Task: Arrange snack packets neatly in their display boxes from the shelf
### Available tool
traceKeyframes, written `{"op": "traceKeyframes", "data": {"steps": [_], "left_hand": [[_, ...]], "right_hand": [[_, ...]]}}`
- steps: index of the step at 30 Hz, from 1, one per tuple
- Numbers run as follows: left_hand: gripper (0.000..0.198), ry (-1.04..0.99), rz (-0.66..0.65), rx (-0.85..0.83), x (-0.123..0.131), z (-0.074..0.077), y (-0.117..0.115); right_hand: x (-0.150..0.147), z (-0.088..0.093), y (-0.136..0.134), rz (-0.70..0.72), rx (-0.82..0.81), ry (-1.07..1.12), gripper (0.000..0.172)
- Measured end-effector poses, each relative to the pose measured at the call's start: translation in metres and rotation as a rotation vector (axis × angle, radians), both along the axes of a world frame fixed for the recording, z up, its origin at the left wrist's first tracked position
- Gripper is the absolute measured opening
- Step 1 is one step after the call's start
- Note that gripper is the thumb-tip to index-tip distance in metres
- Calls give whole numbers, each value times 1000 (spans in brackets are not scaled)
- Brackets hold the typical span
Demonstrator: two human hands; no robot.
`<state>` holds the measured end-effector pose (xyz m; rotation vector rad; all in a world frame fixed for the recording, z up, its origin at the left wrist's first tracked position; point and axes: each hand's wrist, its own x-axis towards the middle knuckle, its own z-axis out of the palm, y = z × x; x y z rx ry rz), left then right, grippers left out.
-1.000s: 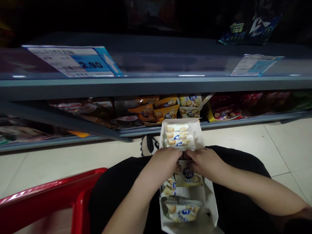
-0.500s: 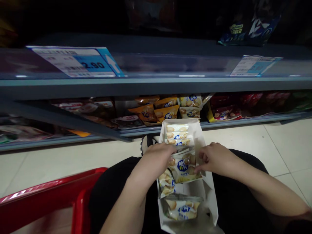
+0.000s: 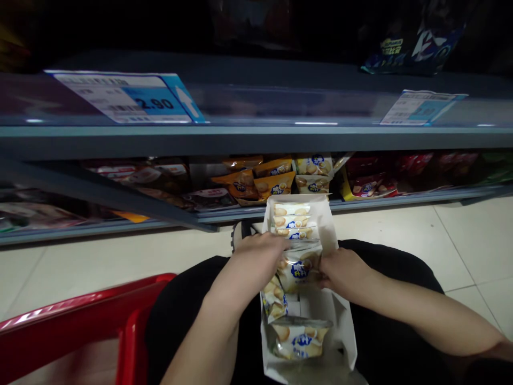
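A white cardboard box (image 3: 331, 231) lies on my lap, holding several white-and-yellow snack packets. My left hand (image 3: 256, 259) and my right hand (image 3: 343, 271) both grip one packet (image 3: 300, 270) by its two sides, in the middle of the box. It stands tilted just behind a row of upright packets (image 3: 294, 222) at the far end. Another packet (image 3: 273, 299) leans at the left wall, and one (image 3: 298, 339) lies flat at the near end.
A low grey shelf (image 3: 248, 136) with price tags (image 3: 132, 99) runs across in front. Below it lie orange packets (image 3: 260, 184), more white-and-yellow ones (image 3: 315, 174) and red ones (image 3: 372, 184). A red basket (image 3: 80, 326) stands at my left on the pale tiled floor (image 3: 441, 230).
Both hands have lifted the packet from lying flat, turned it upright and pushed it toward the far row. The right hand moved back in to grip its right side.
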<state>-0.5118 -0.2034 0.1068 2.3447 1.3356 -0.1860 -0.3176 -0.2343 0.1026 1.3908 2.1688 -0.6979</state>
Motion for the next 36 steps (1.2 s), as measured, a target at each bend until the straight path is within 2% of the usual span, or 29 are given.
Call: {"op": "traceKeyframes", "data": {"steps": [3, 6, 10, 14, 17, 22, 25, 27, 31, 36], "left_hand": [[19, -32, 57, 56, -6, 10, -4], [11, 27, 141, 93, -16, 23, -8], [12, 180, 204, -79, -16, 26, -11], [15, 305, 178, -102, 4, 16, -10], [13, 302, 153, -94, 10, 15, -11], [16, 133, 44, -136, -6, 33, -26], [21, 109, 25, -149, -14, 47, -35], [22, 102, 13, -143, -13, 52, -39], [22, 80, -36, -167, -2, 47, -43], [21, 10, -99, -209, 13, 36, -46]], "right_hand": [[-9, -6, 0, -17, 10, -66, 18], [-15, -6, 0, -16, 0, -82, 18], [-12, -2, -3, 3, -53, -89, 26], [-3, -6, -8, 97, -9, -63, 20], [1, -10, -10, 151, 15, -64, 15], [3, -1, -10, 233, -59, -49, 16], [0, 1, -10, 207, -88, -29, 11], [-4, -3, -10, 179, -72, -13, 16], [-12, -16, -11, 169, -48, 33, 22], [-11, -25, -15, 234, -30, 21, 24]]}}
